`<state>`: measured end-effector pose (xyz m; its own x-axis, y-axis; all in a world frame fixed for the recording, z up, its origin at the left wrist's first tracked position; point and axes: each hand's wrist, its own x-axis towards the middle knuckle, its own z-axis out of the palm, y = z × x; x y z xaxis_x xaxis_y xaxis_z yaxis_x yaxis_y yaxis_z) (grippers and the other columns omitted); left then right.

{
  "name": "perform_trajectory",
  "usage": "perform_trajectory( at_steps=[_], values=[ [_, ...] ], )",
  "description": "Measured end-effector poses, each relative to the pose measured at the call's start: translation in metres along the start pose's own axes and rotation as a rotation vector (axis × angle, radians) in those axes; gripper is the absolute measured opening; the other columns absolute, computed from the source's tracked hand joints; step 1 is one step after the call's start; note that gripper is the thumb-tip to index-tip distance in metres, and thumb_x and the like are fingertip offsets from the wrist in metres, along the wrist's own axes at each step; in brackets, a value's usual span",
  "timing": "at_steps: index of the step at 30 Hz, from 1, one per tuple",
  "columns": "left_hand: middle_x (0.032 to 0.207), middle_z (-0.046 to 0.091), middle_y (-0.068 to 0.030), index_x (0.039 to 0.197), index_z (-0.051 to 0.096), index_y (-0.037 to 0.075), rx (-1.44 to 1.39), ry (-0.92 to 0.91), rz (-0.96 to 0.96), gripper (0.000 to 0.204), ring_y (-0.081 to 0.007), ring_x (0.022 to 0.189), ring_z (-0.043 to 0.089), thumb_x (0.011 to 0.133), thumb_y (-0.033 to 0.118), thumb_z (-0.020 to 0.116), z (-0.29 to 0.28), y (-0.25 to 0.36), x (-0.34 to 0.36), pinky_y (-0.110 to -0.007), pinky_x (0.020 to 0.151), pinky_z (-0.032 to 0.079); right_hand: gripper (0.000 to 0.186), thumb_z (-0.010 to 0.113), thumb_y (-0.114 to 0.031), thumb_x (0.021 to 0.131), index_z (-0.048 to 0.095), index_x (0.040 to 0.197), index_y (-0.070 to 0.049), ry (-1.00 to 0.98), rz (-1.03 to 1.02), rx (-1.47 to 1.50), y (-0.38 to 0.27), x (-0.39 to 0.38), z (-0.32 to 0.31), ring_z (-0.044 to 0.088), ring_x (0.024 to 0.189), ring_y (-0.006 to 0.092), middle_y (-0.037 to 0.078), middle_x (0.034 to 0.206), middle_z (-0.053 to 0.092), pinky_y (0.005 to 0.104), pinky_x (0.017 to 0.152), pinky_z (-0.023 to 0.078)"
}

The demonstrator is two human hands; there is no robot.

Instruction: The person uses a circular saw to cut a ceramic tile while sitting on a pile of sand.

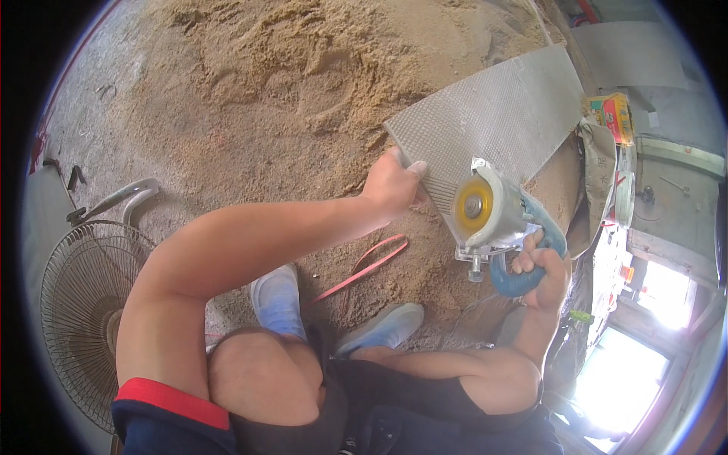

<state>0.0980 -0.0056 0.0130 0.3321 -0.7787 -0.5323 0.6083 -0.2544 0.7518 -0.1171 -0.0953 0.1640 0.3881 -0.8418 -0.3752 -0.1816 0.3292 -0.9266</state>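
Observation:
My left hand is closed on the near left edge of a large grey tile, thumb on top. The tile's textured, gridded face is turned up. In my right hand is a handheld tile cutter, gripped by its blue handle. The cutter is tilted, with its round yellow-centred disc facing me. It is at the tile's near edge, beside my left hand; whether the disc touches the tile I cannot tell.
Loose sand covers much of the floor. A pink strap lies near my shoes. To the left stands a wire-caged fan. Right of the tile are a paper sack and a red-and-yellow package.

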Motion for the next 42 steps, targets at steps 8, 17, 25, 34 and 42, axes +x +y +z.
perform_trajectory(
  at_steps=[8,17,25,34,42],
  values=[
    [0.085,0.066,-0.0107,0.11,0.052,-0.002,-0.006,0.015,-0.026,0.019,-0.0143,0.063,0.064,0.1,0.013,0.05,0.0,0.001,-0.001,-0.027,0.057,0.054,0.025,0.051,-0.001,0.073,0.053,0.098,0.004,-0.033,-0.05,0.009,-0.004,0.0,0.0,0.049,0.061,0.0155,0.01,0.079,0.052,0.0314,0.057,0.046],
    [0.089,0.065,-0.0115,0.11,0.052,-0.002,-0.003,-0.005,-0.032,0.02,-0.0185,0.073,0.065,0.1,0.015,0.05,-0.001,0.005,-0.005,-0.032,0.066,0.057,0.026,0.051,0.001,0.073,0.054,0.098,0.005,0.0,-0.057,-0.005,-0.001,0.001,0.01,0.049,0.062,0.0165,0.012,0.081,0.052,0.0314,0.058,0.047],
    [0.089,0.066,-0.0118,0.108,0.053,-0.002,-0.008,-0.032,-0.012,0.019,-0.0185,0.074,0.065,0.1,0.014,0.05,-0.002,-0.001,-0.001,-0.032,0.066,0.057,0.024,0.05,0.001,0.072,0.053,0.095,0.004,0.03,-0.039,-0.02,-0.002,0.002,0.013,0.049,0.06,0.0165,0.012,0.08,0.052,0.0319,0.056,0.047],
    [0.086,0.068,-0.0116,0.108,0.056,-0.001,0.015,0.011,-0.002,0.019,-0.0157,0.068,0.066,0.099,0.015,0.05,0.0,-0.003,0.002,-0.028,0.061,0.055,0.024,0.05,0.001,0.071,0.053,0.094,0.005,0.017,-0.017,-0.056,-0.001,0.003,0.009,0.048,0.059,0.0165,0.011,0.076,0.051,0.0321,0.055,0.046],
    [0.088,0.067,-0.0109,0.109,0.055,-0.001,0.01,0.038,-0.04,0.019,-0.016,0.067,0.064,0.099,0.015,0.052,-0.002,-0.002,0.004,-0.03,0.06,0.054,0.024,0.05,0.001,0.072,0.053,0.096,0.004,0.001,0.008,0.004,-0.004,-0.002,0.009,0.048,0.062,0.0157,0.011,0.079,0.051,0.0309,0.056,0.045]
  ],
)
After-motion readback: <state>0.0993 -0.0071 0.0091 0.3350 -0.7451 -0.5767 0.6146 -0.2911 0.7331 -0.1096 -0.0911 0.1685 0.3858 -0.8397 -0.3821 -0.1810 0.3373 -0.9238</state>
